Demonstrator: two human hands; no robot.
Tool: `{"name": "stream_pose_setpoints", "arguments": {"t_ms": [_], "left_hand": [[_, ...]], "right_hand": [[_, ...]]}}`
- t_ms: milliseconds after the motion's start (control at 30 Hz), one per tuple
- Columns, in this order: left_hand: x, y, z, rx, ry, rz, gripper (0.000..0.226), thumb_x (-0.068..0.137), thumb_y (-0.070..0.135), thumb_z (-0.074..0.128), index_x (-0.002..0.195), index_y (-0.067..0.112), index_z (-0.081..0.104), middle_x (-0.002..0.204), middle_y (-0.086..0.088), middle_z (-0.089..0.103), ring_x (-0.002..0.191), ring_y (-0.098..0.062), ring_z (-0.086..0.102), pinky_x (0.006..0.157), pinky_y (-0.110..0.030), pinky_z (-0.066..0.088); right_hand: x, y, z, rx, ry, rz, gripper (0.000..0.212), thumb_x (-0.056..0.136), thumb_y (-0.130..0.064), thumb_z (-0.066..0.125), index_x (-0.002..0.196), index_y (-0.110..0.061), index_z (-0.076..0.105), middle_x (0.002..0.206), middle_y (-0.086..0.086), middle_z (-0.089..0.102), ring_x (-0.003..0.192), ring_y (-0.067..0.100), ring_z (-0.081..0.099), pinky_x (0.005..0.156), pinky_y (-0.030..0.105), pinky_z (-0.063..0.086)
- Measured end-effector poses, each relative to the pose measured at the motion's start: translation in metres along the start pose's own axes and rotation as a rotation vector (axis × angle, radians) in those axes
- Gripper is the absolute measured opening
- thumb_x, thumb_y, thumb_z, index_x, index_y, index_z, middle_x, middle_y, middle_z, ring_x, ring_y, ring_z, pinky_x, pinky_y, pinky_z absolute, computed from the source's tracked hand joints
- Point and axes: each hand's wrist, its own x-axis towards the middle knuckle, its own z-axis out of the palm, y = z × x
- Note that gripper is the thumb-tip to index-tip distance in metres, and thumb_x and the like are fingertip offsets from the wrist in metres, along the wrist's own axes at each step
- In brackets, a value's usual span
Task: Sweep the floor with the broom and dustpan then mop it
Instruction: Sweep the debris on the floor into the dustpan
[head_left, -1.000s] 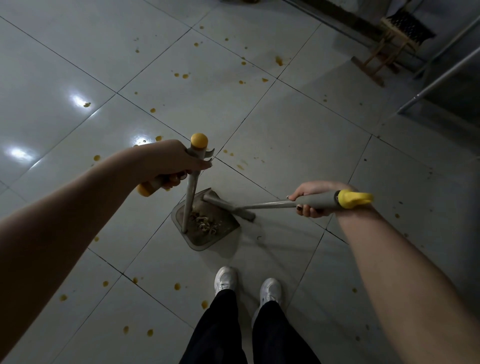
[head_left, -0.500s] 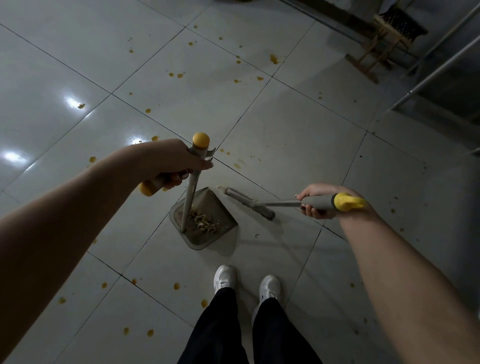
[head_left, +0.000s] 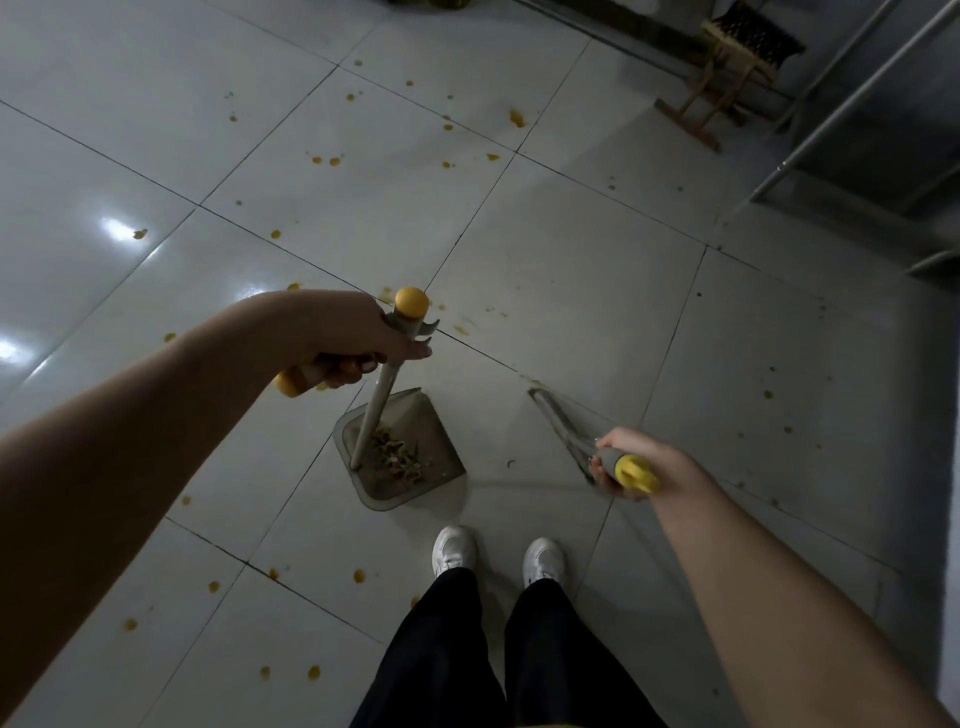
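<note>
The tiled floor (head_left: 545, 291) around your grips is far from clean: yellow-orange spots dot the tiles beyond your left hand, to its outer side and back past your shoes (head_left: 498, 553), so most of the sweeping, by my reading, is still ahead of you, and the mopping has not begun; no mop shows anywhere

Below your left grip the dustpan (head_left: 415, 467) sits flat on the tile, its long handle rising to your fist, with a small heap of swept debris (head_left: 397, 457) already inside near the handle's foot; that is the part done so far

Your left hand (head_left: 353, 338) is closed around the dustpan's yellow-capped grip

Your right hand (head_left: 634, 460) is wrapped around the broom (head_left: 563, 426) just under its yellow end, and the blurred shaft runs forward from that grip to a head lying well apart from the pan's mouth

A tiny dark curl (head_left: 511, 464) lies on the tile between pan and right grip, still to be swept in
</note>
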Motion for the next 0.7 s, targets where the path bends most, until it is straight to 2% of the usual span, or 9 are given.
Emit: {"name": "stream_pose_setpoints", "arguments": {"t_ms": [67, 133, 200, 267, 400, 467, 567, 700], "left_hand": [[0.000, 0.003, 0.004, 0.031, -0.006, 0.001, 0.038, 0.081, 0.041, 0.065, 0.073, 0.006, 0.053, 0.035, 0.004, 0.041, 0.029, -0.008, 0.035, 0.034, -0.016, 0.035], [-0.001, 0.006, 0.005, 0.041, 0.012, 0.008, 0.037, 0.083, 0.041, 0.062, 0.080, 0.005, 0.055, 0.035, 0.005, 0.041, 0.029, -0.008, 0.036, 0.034, -0.016, 0.035], [-0.001, 0.008, 0.005, 0.045, 0.021, 0.008, 0.037, 0.084, 0.039, 0.061, 0.086, 0.003, 0.057, 0.036, 0.004, 0.041, 0.030, -0.008, 0.036, 0.034, -0.017, 0.036], [-0.002, 0.012, 0.008, 0.069, 0.013, -0.001, 0.037, 0.084, 0.040, 0.062, 0.078, 0.004, 0.054, 0.037, 0.003, 0.040, 0.032, -0.009, 0.036, 0.035, -0.017, 0.035], [-0.007, 0.019, 0.020, 0.129, -0.010, -0.003, 0.045, 0.082, 0.043, 0.063, 0.060, 0.009, 0.044, 0.035, 0.004, 0.039, 0.030, -0.008, 0.034, 0.035, -0.017, 0.034], [-0.011, 0.022, 0.024, 0.137, -0.015, 0.002, 0.045, 0.082, 0.043, 0.063, 0.058, 0.010, 0.044, 0.035, 0.004, 0.038, 0.031, -0.008, 0.034, 0.035, -0.017, 0.034], [-0.018, 0.023, 0.031, 0.135, 0.003, -0.002, 0.044, 0.082, 0.041, 0.063, 0.060, 0.009, 0.044, 0.038, 0.002, 0.038, 0.033, -0.009, 0.033, 0.037, -0.018, 0.033], [-0.023, 0.018, 0.039, 0.104, 0.083, 0.004, 0.040, 0.083, 0.038, 0.064, 0.062, 0.007, 0.047, 0.042, 0.000, 0.038, 0.035, -0.011, 0.033, 0.038, -0.019, 0.033]], "right_hand": [[0.002, 0.011, -0.002, 0.098, -0.065, 0.050, 0.030, 0.099, -0.020, 0.035, 0.073, -0.006, 0.041, 0.037, 0.008, 0.049, 0.023, 0.014, 0.047, 0.027, 0.015, 0.040], [0.001, 0.020, 0.000, 0.194, -0.150, 0.097, 0.033, 0.098, -0.021, 0.036, 0.069, -0.005, 0.042, 0.039, 0.007, 0.048, 0.025, 0.014, 0.048, 0.027, 0.014, 0.040], [0.004, 0.031, 0.005, 0.187, -0.190, 0.112, 0.036, 0.097, -0.024, 0.038, 0.067, -0.005, 0.044, 0.040, 0.003, 0.048, 0.026, 0.011, 0.048, 0.028, 0.012, 0.038], [0.008, 0.039, 0.012, 0.171, -0.234, 0.132, 0.041, 0.098, -0.027, 0.039, 0.065, -0.004, 0.047, 0.041, 0.003, 0.048, 0.026, 0.010, 0.047, 0.027, 0.012, 0.038], [0.007, 0.041, 0.009, 0.132, -0.287, 0.148, 0.065, 0.098, -0.029, 0.040, 0.043, 0.002, 0.055, 0.042, 0.005, 0.049, 0.026, 0.010, 0.047, 0.026, 0.013, 0.036], [0.001, 0.038, 0.002, 0.083, -0.260, 0.123, 0.058, 0.097, -0.029, 0.043, 0.049, 0.000, 0.055, 0.044, 0.005, 0.050, 0.027, 0.009, 0.047, 0.026, 0.012, 0.035], [-0.012, 0.031, -0.007, -0.004, -0.214, 0.092, 0.040, 0.096, -0.028, 0.046, 0.063, -0.006, 0.046, 0.045, 0.004, 0.050, 0.027, 0.009, 0.046, 0.026, 0.012, 0.034], [-0.029, 0.014, -0.024, -0.158, -0.201, 0.045, 0.043, 0.100, -0.030, 0.037, 0.065, -0.006, 0.043, 0.041, 0.003, 0.048, 0.025, 0.009, 0.044, 0.027, 0.010, 0.033]]}}
